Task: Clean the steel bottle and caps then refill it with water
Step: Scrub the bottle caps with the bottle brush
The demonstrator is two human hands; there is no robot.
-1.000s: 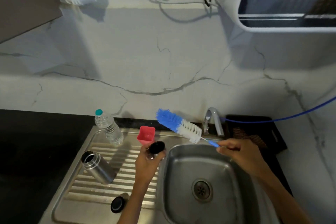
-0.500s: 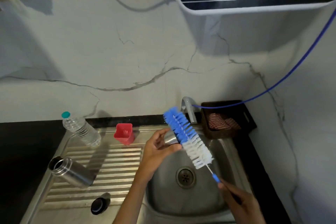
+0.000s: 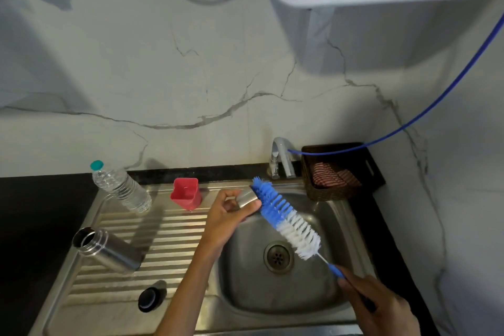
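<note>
Broadly, the stainless steel sink unit [image 3: 351,226] spans the counter, its basin at the right and a ribbed drainboard [image 3: 122,232] at the left. On the drainboard's left edge the open cylindrical steel bottle [image 3: 109,249] lies on its side, mouth toward the left edge, long axis running left-to-right and slightly toward the front; it is well apart from both hands, and the left hand is the nearer. Near the back left corner of the drainboard a clear plastic water bottle with a teal cap [image 3: 121,188] leans, with a red square plastic cup [image 3: 186,193] beside it at the back edge. A long blue-and-white bristle bottle brush [image 3: 285,220] crosses the basin diagonally, blue tip up by the back edge, white bristles and wire stem running down toward the front right. The right hand [image 3: 377,308] is wrapped around the brush's blue handle at the basin's front right corner. The left hand [image 3: 227,217] pinches a small steel cup-shaped cap [image 3: 247,197] over the basin's back left corner, fingers curled round it; whether its open end faces the brush I cannot tell. Blue bristles touch the cap's right side. A small round black cap [image 3: 148,298] sits at the drainboard's front edge, untouched. Judged step: scrubbing the steel cap; the brush's axis needs to line up with the cap's opening.
</note>
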